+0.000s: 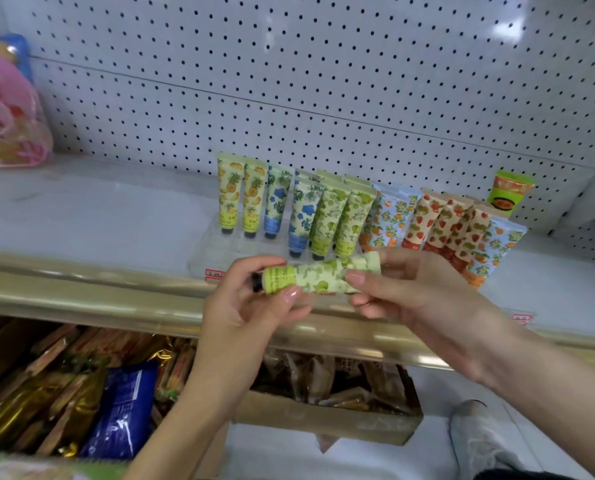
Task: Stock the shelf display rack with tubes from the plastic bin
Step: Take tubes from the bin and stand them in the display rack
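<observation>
A green leaf-patterned tube (318,277) lies sideways in front of the shelf, its black cap pointing left. My left hand (251,303) pinches its cap end between thumb and fingers. My right hand (417,292) pinches the crimped end. Behind it a clear display rack (213,251) stands on the shelf and holds several upright tubes, cap down: pineapple (232,192), blue flower (275,199), green leaf (327,216), orange (388,216) and strawberry (427,216) prints. The plastic bin is out of view.
A white pegboard (289,81) backs the shelf. Its gold front rail (81,289) runs across below my hands. Pink packaged goods (9,126) sit far left and a green tube (509,192) far right. Cardboard boxes of snack packets (81,386) fill the lower shelf.
</observation>
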Action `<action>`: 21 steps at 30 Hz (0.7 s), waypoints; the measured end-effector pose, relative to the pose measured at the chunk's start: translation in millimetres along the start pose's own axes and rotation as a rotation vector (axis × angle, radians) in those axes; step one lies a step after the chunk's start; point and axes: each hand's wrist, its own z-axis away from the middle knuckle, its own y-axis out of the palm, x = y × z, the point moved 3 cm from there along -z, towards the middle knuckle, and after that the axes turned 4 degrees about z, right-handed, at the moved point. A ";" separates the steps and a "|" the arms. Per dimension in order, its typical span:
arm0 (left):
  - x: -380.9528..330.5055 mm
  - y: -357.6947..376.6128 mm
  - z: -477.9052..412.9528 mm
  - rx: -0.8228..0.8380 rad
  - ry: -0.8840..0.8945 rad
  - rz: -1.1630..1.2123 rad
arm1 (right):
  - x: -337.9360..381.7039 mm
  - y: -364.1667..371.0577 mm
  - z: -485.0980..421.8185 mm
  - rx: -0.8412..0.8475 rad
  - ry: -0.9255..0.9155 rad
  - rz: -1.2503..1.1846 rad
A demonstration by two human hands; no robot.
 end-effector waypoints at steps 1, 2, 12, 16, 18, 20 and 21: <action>-0.2 -1.3 0.0 0.008 0.022 -0.002 | 6.7 -0.1 -1.0 -0.015 -0.057 0.048; -0.3 -2.7 0.3 0.021 0.049 -0.031 | 13.7 0.4 -1.8 -0.023 -0.110 0.093; 3.4 -18.1 1.3 0.023 0.305 -0.597 | 56.6 -2.7 -5.2 0.038 -0.310 0.414; 7.0 -16.6 0.1 0.040 0.309 -0.578 | 57.7 -5.7 -8.3 0.027 -0.289 0.449; 7.8 -15.1 -0.3 0.040 0.316 -0.593 | 58.6 -6.0 -8.4 0.024 -0.284 0.472; 7.5 -13.3 -0.3 0.039 0.338 -0.637 | 62.3 -6.5 -7.3 0.013 -0.289 0.508; 6.7 -12.8 -0.2 0.040 0.369 -0.686 | 65.0 -7.9 -7.2 -0.001 -0.295 0.538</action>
